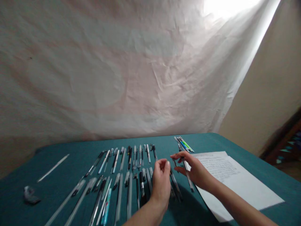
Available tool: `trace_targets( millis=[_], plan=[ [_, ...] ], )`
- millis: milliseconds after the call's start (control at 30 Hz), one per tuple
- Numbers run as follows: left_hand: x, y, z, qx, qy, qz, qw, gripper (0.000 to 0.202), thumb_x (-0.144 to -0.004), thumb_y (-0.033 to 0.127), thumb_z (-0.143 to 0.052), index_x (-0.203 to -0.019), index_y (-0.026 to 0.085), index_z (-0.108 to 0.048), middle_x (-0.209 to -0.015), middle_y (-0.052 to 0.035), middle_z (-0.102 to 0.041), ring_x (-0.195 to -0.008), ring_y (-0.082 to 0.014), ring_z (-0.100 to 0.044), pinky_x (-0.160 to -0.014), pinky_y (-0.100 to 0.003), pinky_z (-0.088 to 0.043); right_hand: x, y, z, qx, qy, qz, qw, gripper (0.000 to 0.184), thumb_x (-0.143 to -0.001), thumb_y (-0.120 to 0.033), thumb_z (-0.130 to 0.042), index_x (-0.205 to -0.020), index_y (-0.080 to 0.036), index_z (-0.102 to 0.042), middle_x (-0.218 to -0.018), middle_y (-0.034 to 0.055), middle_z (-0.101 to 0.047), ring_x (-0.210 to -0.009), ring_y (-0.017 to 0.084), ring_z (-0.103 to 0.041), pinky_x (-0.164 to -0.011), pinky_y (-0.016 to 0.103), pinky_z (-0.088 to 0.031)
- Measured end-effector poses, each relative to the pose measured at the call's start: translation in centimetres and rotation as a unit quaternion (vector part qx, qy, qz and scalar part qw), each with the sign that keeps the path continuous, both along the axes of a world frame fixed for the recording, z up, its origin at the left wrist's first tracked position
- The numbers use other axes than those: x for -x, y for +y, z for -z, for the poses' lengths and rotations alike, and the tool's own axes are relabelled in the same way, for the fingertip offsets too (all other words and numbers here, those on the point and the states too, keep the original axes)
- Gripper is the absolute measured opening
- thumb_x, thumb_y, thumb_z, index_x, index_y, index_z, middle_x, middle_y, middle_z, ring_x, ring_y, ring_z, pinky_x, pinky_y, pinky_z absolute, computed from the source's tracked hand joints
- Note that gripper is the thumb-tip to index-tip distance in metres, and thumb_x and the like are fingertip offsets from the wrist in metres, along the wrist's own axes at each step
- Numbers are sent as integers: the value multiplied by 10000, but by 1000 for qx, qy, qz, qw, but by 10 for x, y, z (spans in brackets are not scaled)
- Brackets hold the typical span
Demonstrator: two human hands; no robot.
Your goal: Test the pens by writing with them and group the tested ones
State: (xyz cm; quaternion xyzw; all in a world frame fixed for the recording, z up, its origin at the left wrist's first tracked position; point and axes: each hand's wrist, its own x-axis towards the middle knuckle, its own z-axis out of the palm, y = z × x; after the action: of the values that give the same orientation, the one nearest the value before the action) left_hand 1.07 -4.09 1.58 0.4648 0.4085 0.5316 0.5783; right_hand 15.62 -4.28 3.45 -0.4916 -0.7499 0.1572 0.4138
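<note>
Teal cloth (77,152): left hand (162,180) has thumb and fingers pressed together, contents hidden; right hand (175,163) grips one clear pen (189,179), one small dark piece (175,163) between thumb and forefinger; two rows of pens (119,194) nearby, too blurred to count; one white stick (53,168) far left, handwritten paper (244,186) right

Greyish clear pen (189,179), teal cloth (51,190)

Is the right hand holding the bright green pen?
No, the green pen lies on the cloth, beyond the right hand.
</note>
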Motion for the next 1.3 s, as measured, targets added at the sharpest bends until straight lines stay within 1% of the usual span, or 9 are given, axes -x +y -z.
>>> trace_targets(
  millis=[133,233,333,433,500,600,700,800,1300],
  plan=[
    [2,3,-6,31,-83,77,993,305,-777,336,-567,-991,120,-552,-997,-122,-610,-950,-204,-565,-824,-302,-417,10,-13,-4,-32,-17,-13,999,244,-751,-206,-613,-960,-222,-487,-970,45,-604,-860,169,-569,-773,310,-460],
    [1,2,-7,21,-114,96,989,296,-733,284,-631,-978,123,-588,-960,-111,-636,-921,-200,-584,-818,-297,-422,12,-14,-3,-46,-32,-14,998,233,-768,-209,-599,-975,-225,-493,-963,42,-593,-858,166,-561,-766,301,-459],
    [2,7,-6,50,-147,69,985,281,-719,233,-649,-975,133,-589,-831,-74,-660,-793,-161,-612,-742,-265,-448,11,-15,-5,-64,-47,-18,997,319,-790,-248,-582,-1089,-226,-471,-1015,62,-572,-910,178,-541,-799,313,-447],
    [6,18,-7,104,-199,25,974,241,-737,173,-630,-969,139,-573,-763,-48,-660,-701,-113,-611,-693,-219,-455,10,-20,-8,-100,-78,-36,991,348,-867,-305,-450,-1204,-220,-436,-1044,92,-542,-935,196,-519,-796,335,-438],
    [9,24,-11,136,-234,3,963,201,-757,133,-605,-952,141,-559,-785,-51,-661,-683,-93,-610,-668,-194,-456,11,-24,-8,-138,-105,-52,983,346,-893,-321,-373,-1211,-214,-458,-966,94,-536,-854,195,-520,-721,332,-445],
    [13,28,-16,160,-265,-14,951,134,-788,102,-564,-914,140,-540,-805,-57,-658,-675,-81,-610,-626,-169,-454,14,-27,-4,-183,-128,-69,972,303,-872,-251,-417,-1161,-196,-486,-843,72,-533,-731,173,-503,-626,303,-431],
    [14,28,-18,172,-280,-15,944,96,-798,92,-552,-882,137,-536,-808,-60,-654,-673,-77,-611,-605,-157,-457,18,-26,1,-206,-96,-62,972,218,-820,-133,-486,-1030,-189,-485,-801,49,-552,-717,153,-512,-626,276,-437],
    [13,26,-19,181,-286,-10,941,81,-800,91,-553,-868,133,-539,-807,-63,-653,-668,-78,-612,-599,-158,-467,19,-23,4,-214,-73,-45,973,165,-793,-106,-524,-926,-195,-484,-787,37,-562,-715,139,-531,-636,259,-448],
    [5,10,-20,193,-284,28,939,91,-805,92,-538,-881,138,-516,-773,-65,-655,-631,-93,-609,-588,-178,-475,17,-19,6,-236,-77,-19,968,160,-784,-119,-570,-925,-186,-535,-802,45,-617,-729,133,-587,-651,241,-473]
  ],
)
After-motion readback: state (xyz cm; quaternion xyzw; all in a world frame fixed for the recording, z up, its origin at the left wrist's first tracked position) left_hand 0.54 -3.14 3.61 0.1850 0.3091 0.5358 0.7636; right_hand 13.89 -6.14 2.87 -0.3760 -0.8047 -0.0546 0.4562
